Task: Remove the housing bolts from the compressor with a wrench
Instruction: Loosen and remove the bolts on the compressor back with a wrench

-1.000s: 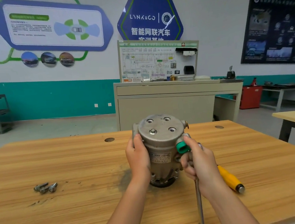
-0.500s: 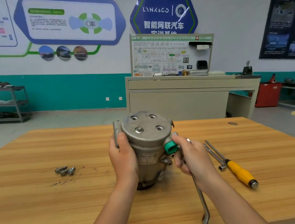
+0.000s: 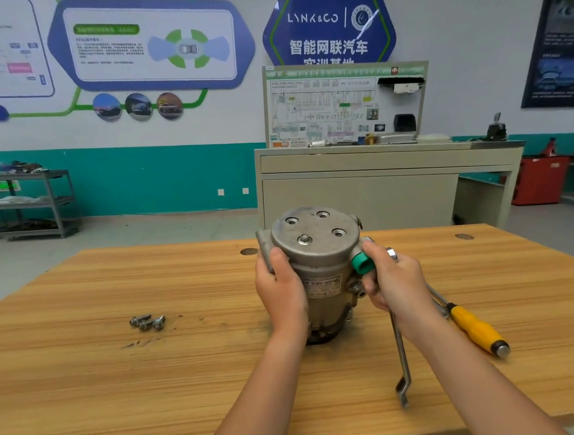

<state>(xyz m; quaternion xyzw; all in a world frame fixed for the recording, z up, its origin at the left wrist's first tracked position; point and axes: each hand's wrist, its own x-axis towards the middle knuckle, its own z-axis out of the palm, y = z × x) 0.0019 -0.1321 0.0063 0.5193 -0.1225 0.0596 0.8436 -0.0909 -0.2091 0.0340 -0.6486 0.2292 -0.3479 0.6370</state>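
A grey metal compressor (image 3: 317,249) stands upright on the wooden table (image 3: 120,385), its round top face showing one bolt head (image 3: 304,239) and three bolt holes. My left hand (image 3: 280,286) grips its left side. My right hand (image 3: 395,279) holds a steel wrench (image 3: 401,362) against the compressor's right side, beside a green capped port (image 3: 362,263); the wrench handle hangs down toward me. Three removed bolts (image 3: 147,322) lie together on the table to the left.
A yellow-handled driver (image 3: 476,329) lies on the table to the right of my right hand. Two round holes sit near the table's far edge. Beyond the table stand a beige cabinet (image 3: 362,190) and a metal shelf cart (image 3: 30,203).
My view has shifted left and slightly closer, so the compressor and hands sit further right in frame. Both hands keep their grips on the compressor and wrench.
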